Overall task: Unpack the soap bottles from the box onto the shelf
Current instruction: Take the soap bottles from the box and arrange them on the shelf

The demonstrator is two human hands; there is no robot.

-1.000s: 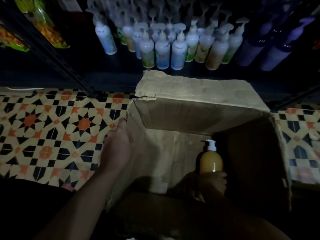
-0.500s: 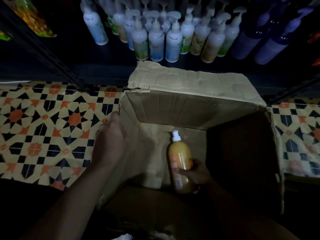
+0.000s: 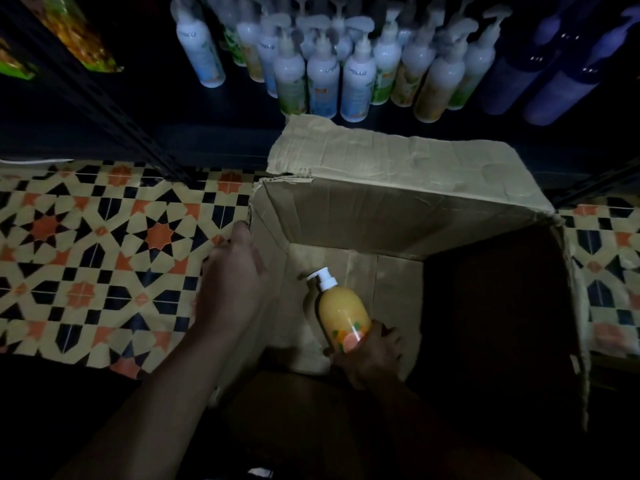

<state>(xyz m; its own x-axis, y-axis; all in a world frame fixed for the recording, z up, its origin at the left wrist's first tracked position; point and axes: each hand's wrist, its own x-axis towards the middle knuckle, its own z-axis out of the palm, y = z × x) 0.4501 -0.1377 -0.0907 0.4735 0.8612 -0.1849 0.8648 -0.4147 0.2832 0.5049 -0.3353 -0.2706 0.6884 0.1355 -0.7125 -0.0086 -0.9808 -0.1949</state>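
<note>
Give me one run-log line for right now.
right hand grips orange soap bottle inside box | left hand holds box's left wall | bottle not yet shelved

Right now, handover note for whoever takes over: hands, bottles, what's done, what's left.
Left hand: holds the left wall of the cardboard box.
Right hand: grips the orange soap bottle by its lower body, inside the box, pump end up.
Shelf: rows of white pump bottles stand on it, just beyond the box.
Done: the orange bottle is in hand but not yet out of the box.
Left: lift it out and stand it on the shelf. The box's right half is in deep shadow, so check there for more bottles.
</note>
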